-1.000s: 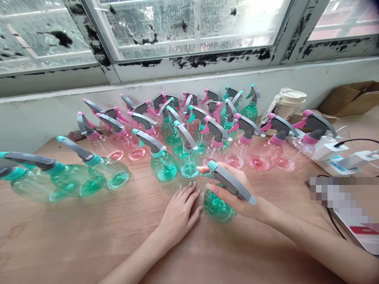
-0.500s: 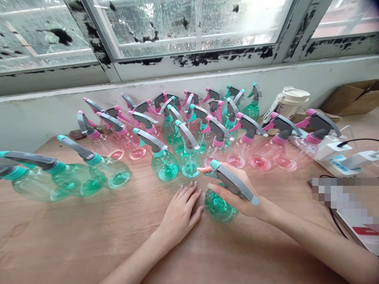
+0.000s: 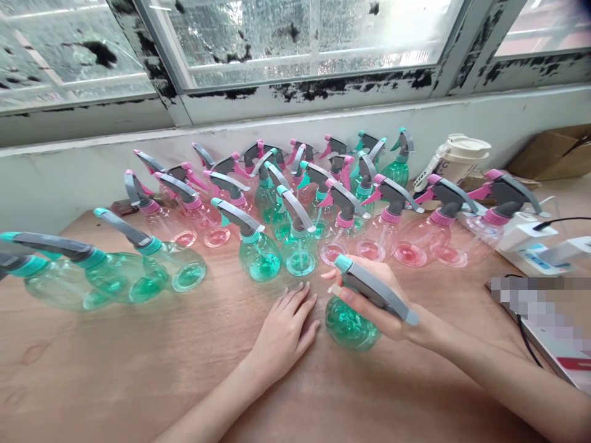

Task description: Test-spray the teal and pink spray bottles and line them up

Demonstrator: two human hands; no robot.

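Note:
My right hand (image 3: 385, 304) is wrapped round the neck of a green spray bottle (image 3: 351, 325) with a grey and teal trigger head (image 3: 376, 289), standing on the wooden table (image 3: 115, 363). My left hand (image 3: 281, 332) lies flat on the wood just left of that bottle, fingers stretched out and together, holding nothing. Close behind both hands stand two green spray bottles (image 3: 258, 255) (image 3: 300, 249), the front of a crowd of pink and green ones.
Several pink and green spray bottles fill the table up to the wall under the window. A white lidded cup (image 3: 457, 161), a white power strip (image 3: 526, 243) with a black cable and a cardboard box (image 3: 554, 151) sit at the right. A blurred flat item (image 3: 540, 307) lies near my right forearm.
The view has shifted slightly, so everything sits a little lower and further right. My right hand keeps its grip on the green bottle; my left hand stays flat.

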